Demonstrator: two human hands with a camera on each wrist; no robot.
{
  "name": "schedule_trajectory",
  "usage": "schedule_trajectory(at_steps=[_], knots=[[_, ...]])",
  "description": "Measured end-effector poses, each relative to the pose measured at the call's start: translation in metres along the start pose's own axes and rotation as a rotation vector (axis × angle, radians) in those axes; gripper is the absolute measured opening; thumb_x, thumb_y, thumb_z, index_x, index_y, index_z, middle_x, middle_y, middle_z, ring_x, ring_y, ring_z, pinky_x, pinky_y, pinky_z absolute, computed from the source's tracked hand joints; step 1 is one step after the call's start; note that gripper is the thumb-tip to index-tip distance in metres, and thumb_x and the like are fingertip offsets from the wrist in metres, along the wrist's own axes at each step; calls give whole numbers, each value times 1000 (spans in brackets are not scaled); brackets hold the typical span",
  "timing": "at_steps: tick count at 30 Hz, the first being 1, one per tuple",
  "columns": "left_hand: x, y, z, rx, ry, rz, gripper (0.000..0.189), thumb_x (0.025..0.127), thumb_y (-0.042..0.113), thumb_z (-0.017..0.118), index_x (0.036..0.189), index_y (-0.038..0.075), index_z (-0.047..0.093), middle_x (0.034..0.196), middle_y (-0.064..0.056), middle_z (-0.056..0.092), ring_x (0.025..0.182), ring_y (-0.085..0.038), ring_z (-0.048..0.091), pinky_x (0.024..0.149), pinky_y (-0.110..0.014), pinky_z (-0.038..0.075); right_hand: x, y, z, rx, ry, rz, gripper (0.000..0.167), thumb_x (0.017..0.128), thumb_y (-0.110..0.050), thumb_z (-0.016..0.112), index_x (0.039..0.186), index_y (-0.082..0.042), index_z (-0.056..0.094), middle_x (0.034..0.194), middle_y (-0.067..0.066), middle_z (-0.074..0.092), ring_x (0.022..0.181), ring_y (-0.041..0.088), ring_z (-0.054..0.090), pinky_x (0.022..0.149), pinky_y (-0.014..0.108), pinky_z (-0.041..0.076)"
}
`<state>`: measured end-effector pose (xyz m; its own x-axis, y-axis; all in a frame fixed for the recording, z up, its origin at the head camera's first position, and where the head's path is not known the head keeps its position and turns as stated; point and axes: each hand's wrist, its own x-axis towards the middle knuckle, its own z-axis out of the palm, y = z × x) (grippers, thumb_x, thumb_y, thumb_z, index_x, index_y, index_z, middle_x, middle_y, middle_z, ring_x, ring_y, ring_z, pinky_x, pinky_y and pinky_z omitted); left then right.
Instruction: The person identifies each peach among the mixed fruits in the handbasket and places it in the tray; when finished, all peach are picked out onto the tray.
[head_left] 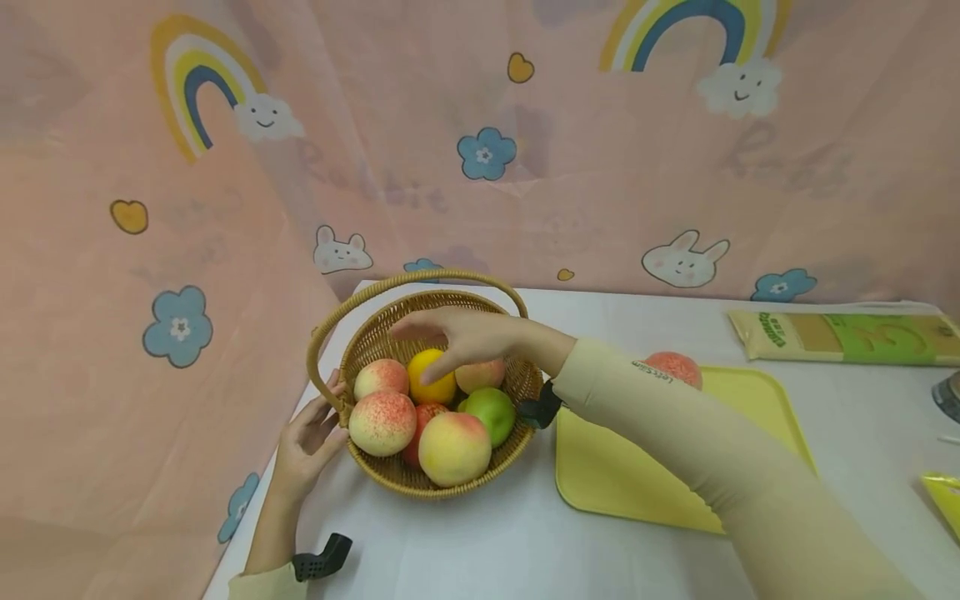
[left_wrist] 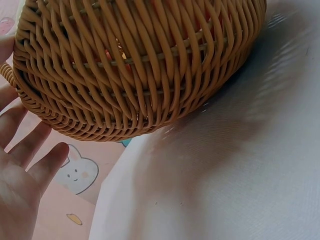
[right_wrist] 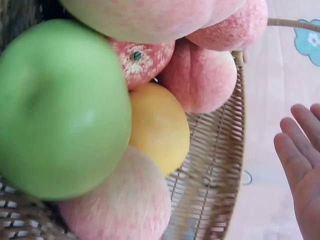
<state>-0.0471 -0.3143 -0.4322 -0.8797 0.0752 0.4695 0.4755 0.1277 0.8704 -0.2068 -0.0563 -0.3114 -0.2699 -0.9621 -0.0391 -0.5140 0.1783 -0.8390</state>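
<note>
A wicker basket (head_left: 435, 493) with an arched handle (head_left: 420, 275) holds several peaches (head_left: 381, 422), a yellow-orange fruit (head_left: 444, 393), a green apple (head_left: 491, 415) and a partly covered red fruit (head_left: 422, 442). At the basket's left side, my left hand (head_left: 303, 450) touches the rim near the handle's base; in the left wrist view its fingers look fairly straight against the weave. My right hand (head_left: 480, 333) hovers over the fruit, under the handle, fingers extended and nothing held. The right wrist view shows that hand (right_wrist: 305, 170) apart from the fruit.
A yellow tray (head_left: 630, 475) lies right of the basket, partly covered by my right sleeve, with a peach (head_left: 675, 367) at its back left. Farther right are a green-and-tan packet (head_left: 847, 337), a dark-sided jar (head_left: 948, 396) and a yellow packet (head_left: 945, 496). Patterned pink cloth hangs behind and left.
</note>
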Motion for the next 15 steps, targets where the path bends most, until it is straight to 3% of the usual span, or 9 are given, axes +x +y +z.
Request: schedule_trajectory(at_steps=[8,15], knots=[[0,0,1,-4,-6,13,50,80,-22,49,129,-24,37,150,-33,22,143,-17,29,108,-23,37,25,3,11,139,-165,-56,69,84,-13,70,143,-2,36,147,12,41,137,24,38,114,34,31],[-1,0,0,-6,-5,11,50,80,-22,50,128,-24,37,149,-36,20,143,-17,28,108,-23,37,34,7,22,215,-234,-45,69,83,-9,69,144,-5,36,149,8,39,140,19,34,113,29,31]])
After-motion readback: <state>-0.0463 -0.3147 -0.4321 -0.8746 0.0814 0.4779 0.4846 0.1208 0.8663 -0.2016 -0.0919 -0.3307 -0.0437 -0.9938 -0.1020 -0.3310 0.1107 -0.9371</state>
